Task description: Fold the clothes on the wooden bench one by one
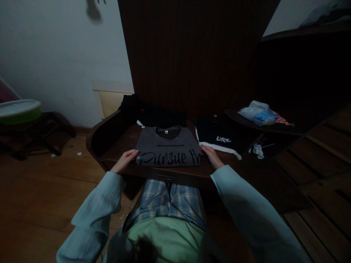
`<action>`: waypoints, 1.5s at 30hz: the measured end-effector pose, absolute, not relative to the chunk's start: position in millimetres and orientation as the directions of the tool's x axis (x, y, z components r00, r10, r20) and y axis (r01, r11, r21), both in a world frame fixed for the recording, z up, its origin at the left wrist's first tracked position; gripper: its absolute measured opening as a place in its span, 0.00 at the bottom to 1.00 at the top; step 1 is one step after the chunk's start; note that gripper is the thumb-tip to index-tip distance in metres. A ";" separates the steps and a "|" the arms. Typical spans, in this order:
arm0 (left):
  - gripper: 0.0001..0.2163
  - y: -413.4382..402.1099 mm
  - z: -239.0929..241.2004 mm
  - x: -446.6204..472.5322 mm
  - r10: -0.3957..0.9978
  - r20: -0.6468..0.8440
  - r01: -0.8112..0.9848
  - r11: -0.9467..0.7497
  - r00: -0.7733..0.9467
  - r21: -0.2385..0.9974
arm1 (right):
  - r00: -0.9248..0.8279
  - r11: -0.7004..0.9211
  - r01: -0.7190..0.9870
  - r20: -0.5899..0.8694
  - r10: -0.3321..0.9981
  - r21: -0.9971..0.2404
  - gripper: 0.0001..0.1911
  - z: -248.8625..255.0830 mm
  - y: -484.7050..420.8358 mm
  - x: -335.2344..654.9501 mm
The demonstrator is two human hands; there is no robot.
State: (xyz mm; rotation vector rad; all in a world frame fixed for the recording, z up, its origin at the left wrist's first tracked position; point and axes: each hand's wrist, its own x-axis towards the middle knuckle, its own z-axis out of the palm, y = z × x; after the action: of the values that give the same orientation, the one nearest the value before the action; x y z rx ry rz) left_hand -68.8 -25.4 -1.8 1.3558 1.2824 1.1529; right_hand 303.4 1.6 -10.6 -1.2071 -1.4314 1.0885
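Observation:
A folded grey T-shirt [168,146] with black lettering lies on a dark wooden table [115,153] in front of me. My left hand [125,160] touches its lower left corner, fingers stretched toward the cloth. My right hand [211,155] rests against its lower right edge, fingers extended. Neither hand is closed around the shirt. Both arms wear pale blue sleeves.
A folded black shirt with white print [219,138] lies to the right over something white. A dark garment pile [153,113] sits behind. A plastic bag [259,112] rests on a low round shelf. A green basin [19,111] stands far left. Wooden floor surrounds.

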 end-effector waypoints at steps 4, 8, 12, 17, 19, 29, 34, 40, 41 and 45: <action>0.19 -30.8 7.1 -74.2 0.979 -0.042 0.189 0.003 0.202 0.982 | -0.351 0.109 0.213 0.028 0.936 -0.971 0.23 -0.5 -13.0 308.0; 0.17 -31.9 12.0 -71.5 0.955 -0.084 0.231 0.017 0.285 0.973 | -0.416 0.152 0.249 0.036 0.908 -0.957 0.23 4.5 -16.8 309.1; 0.18 -29.4 5.2 -67.3 0.984 -0.008 0.209 -0.030 0.180 0.977 | -0.371 0.137 0.241 0.039 0.928 -0.961 0.22 1.5 -13.3 307.9; 0.23 -27.9 1.5 -63.7 0.998 0.032 0.153 -0.041 0.058 0.987 | -0.209 0.166 0.198 0.124 0.970 -0.966 0.21 -1.5 -9.9 309.3; 0.24 -28.2 2.6 -62.1 0.998 0.048 0.143 -0.051 0.027 0.988 | -0.151 0.182 0.194 0.154 0.976 -0.964 0.22 -2.4 -9.0 310.6; 0.18 -36.1 3.5 -78.7 0.967 0.036 0.291 -0.111 0.251 0.950 | -0.427 0.203 0.269 0.072 0.901 -0.941 0.19 1.8 -22.2 321.2; 0.14 -38.4 6.3 -75.7 0.953 0.020 0.344 -0.128 0.301 0.930 | -0.499 0.259 0.334 0.063 0.864 -0.906 0.19 4.5 -22.2 321.3; 0.13 -37.4 7.6 -67.4 0.981 0.029 0.316 -0.090 0.191 0.944 | -0.437 0.227 0.356 0.053 0.898 -0.907 0.17 -2.0 -17.7 316.4; 0.14 -37.2 7.6 -67.3 0.985 0.033 0.305 -0.084 0.167 0.949 | -0.406 0.205 0.348 0.050 0.912 -0.915 0.17 -2.8 -17.0 315.8; 0.14 -36.7 7.5 -68.8 0.996 0.072 0.283 -0.086 0.060 0.955 | -0.284 0.152 0.290 0.066 0.956 -0.945 0.18 -4.1 -14.5 315.1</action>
State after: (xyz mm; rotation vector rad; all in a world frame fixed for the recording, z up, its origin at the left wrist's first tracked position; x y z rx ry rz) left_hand -68.8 -36.7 7.5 1.5040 1.3420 1.0802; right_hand 315.1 -14.5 -4.1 -1.2062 -1.7002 1.1564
